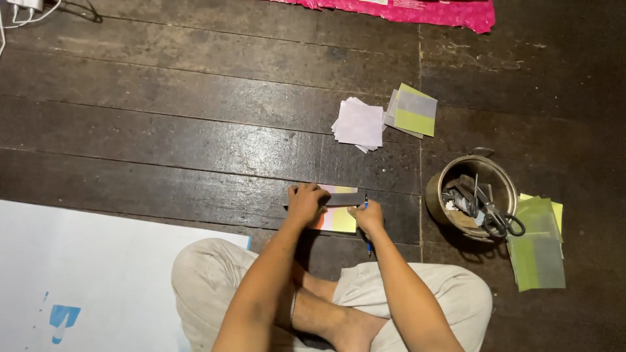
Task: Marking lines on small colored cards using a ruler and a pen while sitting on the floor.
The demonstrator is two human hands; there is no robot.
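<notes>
Now | left hand pressing flat dark ruler | right hand gripping pen

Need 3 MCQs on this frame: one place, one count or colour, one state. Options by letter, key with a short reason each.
1. Where does the metal pot stand?
A. to the person's right on the floor
B. on the white sheet
C. on the pink wrapper

2. How many loose paper stacks lie beyond the hands, near the top middle?
A. one
B. two
C. four

3. What is the left hand doing?
A. hanging free in the air
B. holding scissors
C. pressing flat on a dark strip

Key:
1 A: the pot sits on the dark floorboards right of the knees.
2 B: a pale stack and a green-grey stack lie side by side.
3 C: the left hand lies on the dark strip over the coloured paper; the right hand holds a blue pen.
</notes>
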